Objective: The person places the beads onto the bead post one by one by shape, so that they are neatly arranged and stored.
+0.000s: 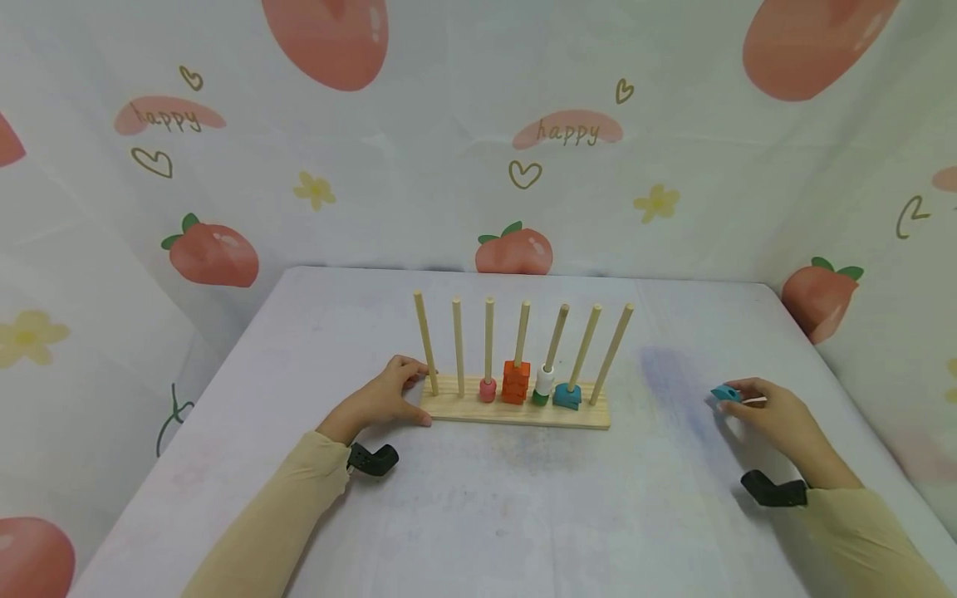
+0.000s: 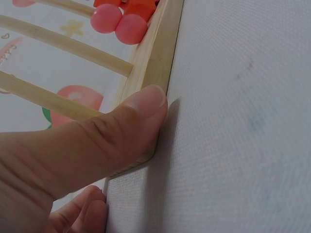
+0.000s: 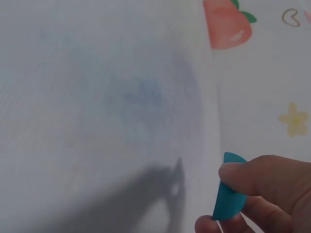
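Note:
My left hand [image 1: 389,390] grips the left end of a wooden peg board [image 1: 516,413], its thumb along the front edge and its fingers behind. In the left wrist view the thumb [image 2: 141,104] presses on the board's side. Upright pegs carry pink beads [image 1: 488,390], orange blocks [image 1: 515,382], a white bead [image 1: 545,380] over a green one [image 1: 540,399], and a blue block [image 1: 567,396]. Off to the right, my right hand [image 1: 777,419] pinches a teal half-round block [image 3: 229,194] between thumb and fingers, above the table.
A white cloth covers the table [image 1: 478,515], with a bluish smudge between the board and my right hand. Behind it hangs a peach-printed curtain [image 1: 419,166]. Black wrist straps [image 1: 374,459] stick out from both sleeves.

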Available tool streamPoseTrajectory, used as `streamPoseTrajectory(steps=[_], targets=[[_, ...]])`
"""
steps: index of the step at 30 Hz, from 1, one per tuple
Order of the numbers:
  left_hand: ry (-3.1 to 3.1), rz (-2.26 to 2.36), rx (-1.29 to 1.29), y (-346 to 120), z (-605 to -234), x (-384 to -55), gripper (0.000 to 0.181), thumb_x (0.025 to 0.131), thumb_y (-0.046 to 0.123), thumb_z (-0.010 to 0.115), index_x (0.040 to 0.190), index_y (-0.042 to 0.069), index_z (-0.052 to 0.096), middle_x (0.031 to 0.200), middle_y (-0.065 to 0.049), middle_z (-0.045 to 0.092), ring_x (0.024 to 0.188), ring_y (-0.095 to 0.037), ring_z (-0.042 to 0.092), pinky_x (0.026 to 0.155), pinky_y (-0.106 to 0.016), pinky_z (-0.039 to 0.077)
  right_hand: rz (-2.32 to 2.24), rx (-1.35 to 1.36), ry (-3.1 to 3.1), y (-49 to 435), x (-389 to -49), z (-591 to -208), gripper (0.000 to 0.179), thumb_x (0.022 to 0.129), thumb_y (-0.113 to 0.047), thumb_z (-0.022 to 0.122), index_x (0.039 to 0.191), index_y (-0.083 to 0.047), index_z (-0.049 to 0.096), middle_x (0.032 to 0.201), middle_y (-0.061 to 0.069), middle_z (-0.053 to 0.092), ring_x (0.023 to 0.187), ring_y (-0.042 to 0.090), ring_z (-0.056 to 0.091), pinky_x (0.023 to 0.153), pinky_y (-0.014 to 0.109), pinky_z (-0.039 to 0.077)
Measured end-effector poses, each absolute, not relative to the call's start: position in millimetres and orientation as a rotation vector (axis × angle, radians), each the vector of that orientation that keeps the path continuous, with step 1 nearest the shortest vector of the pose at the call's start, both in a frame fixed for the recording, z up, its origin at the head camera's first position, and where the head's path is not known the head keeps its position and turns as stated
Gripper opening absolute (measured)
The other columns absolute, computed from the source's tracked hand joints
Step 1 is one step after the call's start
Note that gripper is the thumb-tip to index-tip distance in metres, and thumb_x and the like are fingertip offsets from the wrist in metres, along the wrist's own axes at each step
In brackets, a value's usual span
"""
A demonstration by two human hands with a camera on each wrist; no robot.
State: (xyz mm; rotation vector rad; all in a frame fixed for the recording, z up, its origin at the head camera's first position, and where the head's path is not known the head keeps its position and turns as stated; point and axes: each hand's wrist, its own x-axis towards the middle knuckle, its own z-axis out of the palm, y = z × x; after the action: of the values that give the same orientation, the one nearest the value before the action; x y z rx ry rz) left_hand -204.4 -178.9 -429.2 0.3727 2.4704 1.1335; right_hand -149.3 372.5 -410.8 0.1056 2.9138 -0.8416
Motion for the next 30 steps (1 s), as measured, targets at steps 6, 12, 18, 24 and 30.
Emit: streamPoseTrajectory(steps=[6,12,18,24,30], targets=[[2.477,1.125,0.378,-178.3,-428.2,-203.1,0.083,0.070,0.019,0.088,0.138,0.000,0.044,0.137,-0.019,0.030,0.131,-0.038,0.037,0.112,-0.050,0.032,-0.891,0.070,2.969,356.1,-150.5,-396.9,0.050,0.095,-0.035,0.062,0.126,0.003,0.056,0.119,0.029,0.058,0.104,0.043,0.060,0.068,0.034,0.051],[2.484,1.116,0.376,-178.2,-428.1,-203.1,0.082,0.071,0.021,0.088,0.138,0.001,0.044,0.138,-0.018,0.030,0.131,-0.038,0.037,0.112,-0.050,0.033,-0.940,-0.007,3.035,340.0,-149.1,-382.0,0.045,0.093,-0.033,0.065,0.124,-0.001,0.060,0.116,0.022,0.062,0.088,0.002,0.058,0.066,0.025,0.047],[2.476,1.126,0.371,-178.2,-429.4,-203.5,0.083,0.070,0.019,0.088,0.137,0.000,0.044,0.138,-0.019,0.030,0.131,-0.038,0.037,0.112,-0.050,0.033,-0.996,-0.035,3.024,321.4,-146.0,-367.0,0.049,0.094,-0.038,0.062,0.128,-0.003,0.058,0.120,0.021,0.060,0.105,0.037,0.060,0.068,0.024,0.048],[2.480,1.114,0.378,-178.2,-429.7,-203.5,0.083,0.071,0.020,0.088,0.138,0.001,0.044,0.137,-0.018,0.030,0.131,-0.038,0.038,0.112,-0.050,0.033,-1.073,-0.044,3.041,305.9,-142.9,-353.3,0.048,0.094,-0.037,0.062,0.129,-0.004,0.057,0.118,0.021,0.060,0.104,0.041,0.062,0.067,0.018,0.049],[2.486,1.105,0.390,-178.2,-428.6,-204.3,0.083,0.070,0.021,0.088,0.138,0.001,0.044,0.136,-0.018,0.032,0.130,-0.037,0.039,0.112,-0.050,0.033,-1.155,-0.059,3.080,294.3,-140.4,-339.8,0.045,0.093,-0.038,0.064,0.128,-0.009,0.060,0.113,0.009,0.064,0.088,0.010,0.066,0.065,0.013,0.048]])
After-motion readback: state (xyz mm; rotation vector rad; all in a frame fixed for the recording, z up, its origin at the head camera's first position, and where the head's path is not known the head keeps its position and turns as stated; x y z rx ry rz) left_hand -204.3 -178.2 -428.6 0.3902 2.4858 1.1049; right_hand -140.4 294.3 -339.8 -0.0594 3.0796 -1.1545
